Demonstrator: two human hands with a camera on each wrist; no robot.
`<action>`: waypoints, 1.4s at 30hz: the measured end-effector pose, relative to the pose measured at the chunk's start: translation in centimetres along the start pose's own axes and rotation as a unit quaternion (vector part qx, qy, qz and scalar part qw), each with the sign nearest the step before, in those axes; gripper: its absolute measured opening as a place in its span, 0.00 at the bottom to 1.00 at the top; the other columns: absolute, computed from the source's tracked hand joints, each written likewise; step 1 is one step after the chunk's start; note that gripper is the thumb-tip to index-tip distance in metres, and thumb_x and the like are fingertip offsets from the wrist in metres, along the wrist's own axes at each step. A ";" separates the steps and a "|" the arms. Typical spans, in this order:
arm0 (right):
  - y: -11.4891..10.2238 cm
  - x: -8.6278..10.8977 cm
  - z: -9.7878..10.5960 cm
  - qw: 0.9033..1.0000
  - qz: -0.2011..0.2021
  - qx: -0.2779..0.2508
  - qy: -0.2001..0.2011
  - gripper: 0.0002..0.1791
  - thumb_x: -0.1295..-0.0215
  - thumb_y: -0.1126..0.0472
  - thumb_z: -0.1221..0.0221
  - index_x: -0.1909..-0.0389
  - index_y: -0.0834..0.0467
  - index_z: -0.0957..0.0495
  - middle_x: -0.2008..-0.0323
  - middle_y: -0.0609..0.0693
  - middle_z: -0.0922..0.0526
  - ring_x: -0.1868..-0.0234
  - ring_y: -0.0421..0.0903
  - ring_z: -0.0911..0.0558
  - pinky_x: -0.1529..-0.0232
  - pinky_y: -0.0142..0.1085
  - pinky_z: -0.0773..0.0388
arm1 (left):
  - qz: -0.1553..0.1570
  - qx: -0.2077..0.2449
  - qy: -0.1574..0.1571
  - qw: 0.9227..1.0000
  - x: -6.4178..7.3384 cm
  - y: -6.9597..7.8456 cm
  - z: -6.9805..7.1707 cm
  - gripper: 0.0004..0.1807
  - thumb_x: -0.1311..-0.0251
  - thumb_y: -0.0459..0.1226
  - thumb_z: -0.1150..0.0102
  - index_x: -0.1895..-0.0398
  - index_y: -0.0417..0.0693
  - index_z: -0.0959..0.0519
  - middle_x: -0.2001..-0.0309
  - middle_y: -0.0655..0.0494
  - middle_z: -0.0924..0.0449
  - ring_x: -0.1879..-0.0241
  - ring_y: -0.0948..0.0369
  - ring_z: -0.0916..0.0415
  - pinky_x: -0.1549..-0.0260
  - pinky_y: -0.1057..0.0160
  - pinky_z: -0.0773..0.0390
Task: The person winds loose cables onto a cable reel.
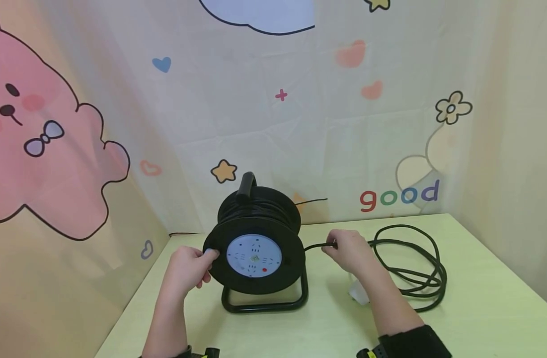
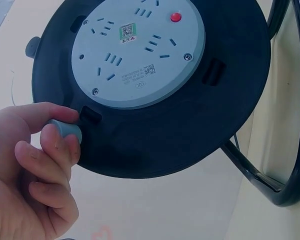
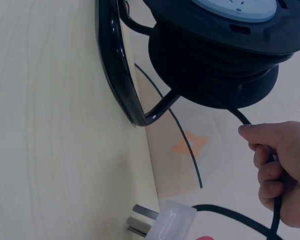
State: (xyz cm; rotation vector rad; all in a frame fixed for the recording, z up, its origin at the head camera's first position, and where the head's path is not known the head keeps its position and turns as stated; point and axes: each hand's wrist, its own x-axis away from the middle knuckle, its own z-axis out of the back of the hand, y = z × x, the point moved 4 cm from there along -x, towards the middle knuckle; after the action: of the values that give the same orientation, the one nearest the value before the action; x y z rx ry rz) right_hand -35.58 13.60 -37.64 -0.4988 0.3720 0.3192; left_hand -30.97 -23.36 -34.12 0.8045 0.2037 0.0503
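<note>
A black cable reel [image 1: 255, 238] stands on its tubular frame [image 1: 266, 308] on the table, its pale socket panel [image 1: 254, 255] with a red button facing me. At the left rim, my left hand [image 1: 188, 268] pinches a small grey crank knob [image 2: 67, 130] between thumb and fingers. To the right of the reel, my right hand [image 1: 351, 251] grips the black cable [image 3: 276, 210] that runs out of the drum. Cable is wound round the drum behind the front disc. The white plug [image 3: 172, 222] lies partly hidden behind my right forearm in the head view.
Loose cable loops [image 1: 427, 268] lie on the right of the pale table [image 1: 488, 278]. A printed curtain [image 1: 273, 124] hangs behind the table's back edge. A thin dark line [image 1: 312, 201] shows behind the reel. The reel's carrying handle [image 1: 246, 188] rises at its top.
</note>
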 end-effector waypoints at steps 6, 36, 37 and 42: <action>1.0 0.5 1.2 0.999 -0.025 0.037 0.005 0.06 0.43 0.56 0.34 0.72 0.51 0.22 0.75 0.45 0.20 0.77 0.43 0.25 0.76 0.41 0.27 | -0.002 -0.005 -0.001 1.000 0.0 -0.1 0.0 0.25 0.42 0.50 0.44 0.90 0.44 0.25 0.90 0.52 0.26 0.91 0.55 0.30 0.80 0.58 0.29; 5.4 2.9 7.0 0.949 -0.036 0.120 0.288 0.12 0.52 0.59 0.28 0.71 0.57 0.21 0.69 0.58 0.25 0.73 0.61 0.26 0.73 0.54 0.29 | 0.010 -0.021 -0.016 1.000 0.3 0.2 0.2 0.25 0.42 0.50 0.43 0.90 0.44 0.26 0.90 0.52 0.26 0.89 0.55 0.29 0.80 0.59 0.32; 5.5 2.8 7.0 0.952 -0.044 0.110 0.281 0.12 0.51 0.58 0.29 0.70 0.58 0.22 0.67 0.59 0.27 0.70 0.61 0.28 0.72 0.56 0.30 | 0.010 -0.021 -0.017 1.000 0.3 0.2 0.2 0.25 0.41 0.50 0.43 0.90 0.44 0.26 0.90 0.52 0.26 0.89 0.55 0.29 0.80 0.59 0.32; 6.1 2.7 6.8 0.961 -0.079 0.088 0.249 0.17 0.46 0.53 0.30 0.68 0.57 0.28 0.62 0.59 0.35 0.73 0.59 0.29 0.79 0.53 0.31 | 0.012 -0.020 -0.021 1.000 0.4 0.1 0.2 0.25 0.41 0.50 0.43 0.90 0.43 0.26 0.90 0.52 0.26 0.89 0.55 0.30 0.80 0.59 0.33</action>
State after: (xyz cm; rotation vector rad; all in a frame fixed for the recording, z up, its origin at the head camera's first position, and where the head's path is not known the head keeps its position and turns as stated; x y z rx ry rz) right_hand -33.72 22.71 -35.70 -0.4273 0.8369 -0.0004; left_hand -30.55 -23.35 -34.01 0.7683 0.1525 0.0598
